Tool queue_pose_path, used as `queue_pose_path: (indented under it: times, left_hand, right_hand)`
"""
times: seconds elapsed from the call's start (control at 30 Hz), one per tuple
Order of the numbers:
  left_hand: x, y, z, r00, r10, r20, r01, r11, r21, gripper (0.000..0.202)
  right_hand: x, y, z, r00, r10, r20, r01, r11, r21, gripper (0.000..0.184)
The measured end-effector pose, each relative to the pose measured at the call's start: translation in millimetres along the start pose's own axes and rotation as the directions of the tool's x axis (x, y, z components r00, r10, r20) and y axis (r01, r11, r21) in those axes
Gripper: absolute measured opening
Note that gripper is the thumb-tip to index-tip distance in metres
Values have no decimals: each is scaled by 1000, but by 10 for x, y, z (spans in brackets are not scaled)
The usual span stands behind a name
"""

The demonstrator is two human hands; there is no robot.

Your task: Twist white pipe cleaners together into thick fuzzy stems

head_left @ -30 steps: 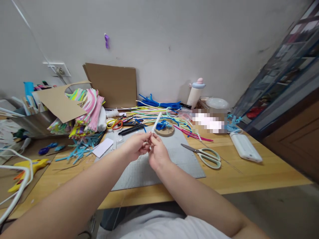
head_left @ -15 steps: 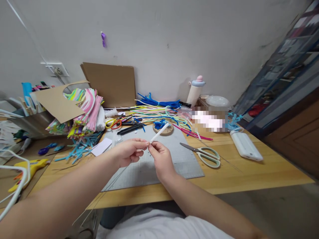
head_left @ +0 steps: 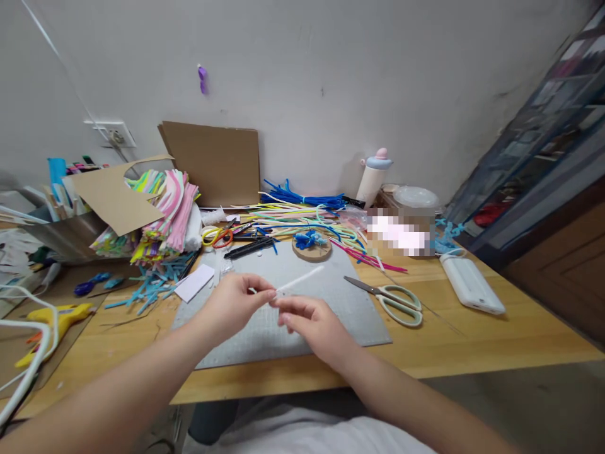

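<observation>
A white pipe cleaner (head_left: 302, 277) slants up and to the right from my fingertips, above the grey cutting mat (head_left: 345, 328). My left hand (head_left: 239, 302) pinches its lower end between thumb and forefinger. From the other side, my right hand (head_left: 314, 325) has its bent fingers closed at that same end, and the fingertips of both hands meet there. The exact grip of the right fingers is partly hidden. Just beyond stands a round wooden disc (head_left: 312, 253) with blue fuzzy pieces (head_left: 309, 238) on it.
Scissors with pale green handles (head_left: 399, 306) lie to the right, near a white power bank (head_left: 472, 284). Colourful pipe cleaners (head_left: 297, 217) spread across the back. At left are bundled stems (head_left: 167, 214), blue cut pieces (head_left: 154, 284) and a yellow glue gun (head_left: 59, 321).
The white pipe cleaner has come lower and lies flatter. My right hand has turned and moved down, its fingers now pointing left. The thin wires below my left hand no longer show.
</observation>
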State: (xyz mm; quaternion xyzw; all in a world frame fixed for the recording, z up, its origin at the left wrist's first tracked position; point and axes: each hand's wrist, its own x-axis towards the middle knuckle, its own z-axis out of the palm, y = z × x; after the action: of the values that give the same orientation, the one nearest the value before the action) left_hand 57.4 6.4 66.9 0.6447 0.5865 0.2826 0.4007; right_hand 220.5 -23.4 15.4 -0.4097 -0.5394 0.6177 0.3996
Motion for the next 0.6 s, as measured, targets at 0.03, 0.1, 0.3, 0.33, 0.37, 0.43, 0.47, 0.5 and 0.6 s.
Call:
queue_pose_path:
  times: [0.03,0.1,0.3,0.33,0.37,0.43,0.47,0.5,0.6]
  left_hand:
    - [-16,-24,-20,998,63,-13,-62,996,71,14]
    - [-32,-81,-53,985,171,0,-168,969,180,15]
    - [117,-233,42,961,209,183,-268,870,413,23]
    - [161,-263,83,955,211,208,-284,855,433,24]
    - [205,-300,122,951,207,232,-293,844,448,25]
    - [283,-399,188,948,199,250,-301,821,485,26]
    - [316,-457,210,944,197,264,-308,810,499,25]
    - [344,-519,224,940,195,281,-318,802,505,25]
    - [410,-700,236,919,179,350,-345,793,502,23]
  right_hand:
    - [-27,-40,-77,997,55,54,-51,996,-78,24]
    - [-64,-172,-284,975,130,181,-83,965,-249,21]
    - [422,-754,-1118,967,-27,255,105,949,-296,23]
    - [633,-815,-1248,979,-120,165,169,929,-330,24]
    - [875,-854,-1367,978,-190,85,208,895,-395,27]
    - [1416,-868,-1558,940,-335,-60,230,754,-615,36]
    - [1693,-849,-1626,927,-365,-87,172,619,-766,38]
    - [1961,-816,-1674,935,-347,-69,105,457,-883,38]
    - [2642,-677,-1713,959,-283,-17,81,330,-941,24]
